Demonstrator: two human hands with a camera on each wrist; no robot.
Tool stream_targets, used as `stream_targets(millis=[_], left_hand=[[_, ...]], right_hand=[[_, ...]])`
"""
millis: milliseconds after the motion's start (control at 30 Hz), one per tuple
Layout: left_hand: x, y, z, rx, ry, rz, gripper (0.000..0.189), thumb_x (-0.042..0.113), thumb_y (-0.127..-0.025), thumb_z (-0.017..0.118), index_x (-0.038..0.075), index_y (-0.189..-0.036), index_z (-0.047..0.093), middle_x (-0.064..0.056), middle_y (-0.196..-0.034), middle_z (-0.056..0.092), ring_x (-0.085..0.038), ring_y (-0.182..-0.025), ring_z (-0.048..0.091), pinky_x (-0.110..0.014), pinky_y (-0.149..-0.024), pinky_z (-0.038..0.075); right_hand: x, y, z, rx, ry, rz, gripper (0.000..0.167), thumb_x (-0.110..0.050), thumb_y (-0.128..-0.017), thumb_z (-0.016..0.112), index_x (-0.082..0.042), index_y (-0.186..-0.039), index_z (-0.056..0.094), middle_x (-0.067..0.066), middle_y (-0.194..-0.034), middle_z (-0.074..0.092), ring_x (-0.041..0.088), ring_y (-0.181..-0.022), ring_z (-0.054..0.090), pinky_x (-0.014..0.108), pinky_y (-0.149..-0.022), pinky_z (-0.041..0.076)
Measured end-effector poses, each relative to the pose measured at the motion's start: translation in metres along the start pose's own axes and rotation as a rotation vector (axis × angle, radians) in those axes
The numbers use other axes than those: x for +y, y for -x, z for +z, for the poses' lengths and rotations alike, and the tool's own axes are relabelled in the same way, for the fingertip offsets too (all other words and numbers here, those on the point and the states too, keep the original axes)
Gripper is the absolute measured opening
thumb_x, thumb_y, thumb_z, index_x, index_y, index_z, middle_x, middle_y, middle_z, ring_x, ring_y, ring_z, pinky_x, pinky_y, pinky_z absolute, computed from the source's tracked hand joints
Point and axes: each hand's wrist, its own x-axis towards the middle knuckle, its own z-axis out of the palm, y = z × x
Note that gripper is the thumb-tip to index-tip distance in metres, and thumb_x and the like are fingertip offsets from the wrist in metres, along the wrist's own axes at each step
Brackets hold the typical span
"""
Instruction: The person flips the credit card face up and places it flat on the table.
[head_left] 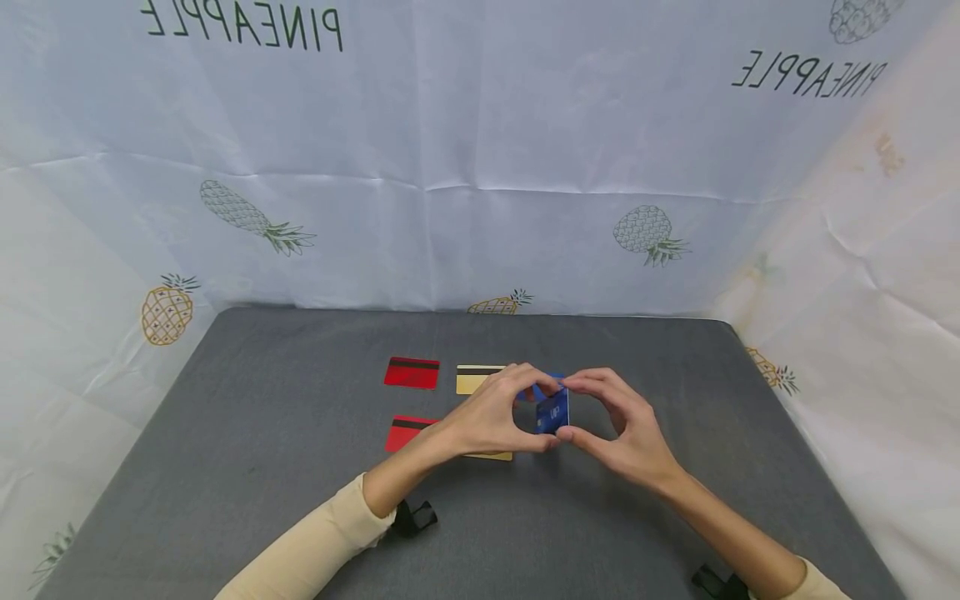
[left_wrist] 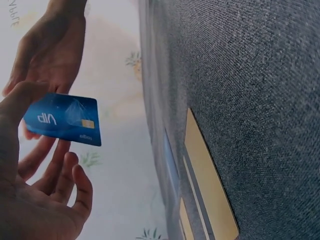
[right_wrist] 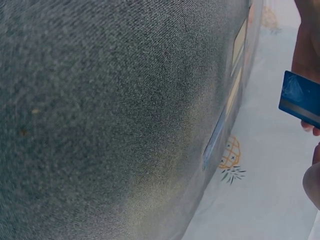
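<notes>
A blue bank card (head_left: 552,413) with a chip and the letters VIP is held up above the table, between my two hands. My left hand (head_left: 487,417) pinches it between thumb and fingertips at its upper and lower edges. From the other side, my right hand (head_left: 626,425) pinches its right end, thumb below and fingers above. The left wrist view shows the printed face of the card (left_wrist: 62,119); the back with its stripe (right_wrist: 302,102) appears in the right wrist view. Another blue card (head_left: 552,381) lies behind the hands, largely hidden.
Two red cards (head_left: 412,374) lie on the grey table (head_left: 247,433) at left, one behind the other. Beside them are two gold cards (head_left: 471,383), stripes up; my left hand partly covers the nearer gold one (head_left: 495,456). A pineapple-print cloth (head_left: 450,125) hangs behind the table.
</notes>
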Motion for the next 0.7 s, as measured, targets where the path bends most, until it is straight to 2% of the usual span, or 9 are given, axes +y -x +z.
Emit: stream_targets(millis=[200,433,700], left_hand=[[-0.0028,0.0005,-0.0004,-0.012,-0.002,-0.014,0.058,0.029,-0.086,0.09,0.011,-0.136,0.067,-0.006,-0.129,0.07,-0.025,-0.112,0.065,-0.045,-0.099,0.06],[-0.0029,0.0004,-0.0011,-0.011,0.007,-0.012,0.058,0.028,-0.086,0.091,0.009,-0.136,0.067,-0.007,-0.129,0.07,-0.03,-0.114,0.066,-0.047,-0.099,0.06],[-0.0043,0.0011,-0.0022,-0.018,-0.009,-0.025,0.059,0.029,-0.086,0.091,0.009,-0.136,0.067,-0.007,-0.13,0.071,-0.03,-0.113,0.066,-0.046,-0.099,0.059]], right_hand=[[-0.0027,-0.0007,-0.0006,0.014,0.015,0.019,0.066,0.023,-0.073,0.086,0.006,-0.134,0.068,0.019,-0.131,0.063,0.015,-0.127,0.062,0.018,-0.115,0.049],[-0.0066,-0.0017,-0.0016,0.004,0.039,0.071,0.069,0.02,-0.074,0.087,0.004,-0.138,0.066,0.017,-0.135,0.061,0.009,-0.131,0.06,0.017,-0.118,0.047],[-0.009,-0.0024,-0.0015,0.019,0.029,0.04,0.065,0.023,-0.073,0.085,0.009,-0.133,0.066,0.018,-0.131,0.063,0.009,-0.128,0.061,0.018,-0.115,0.05]])
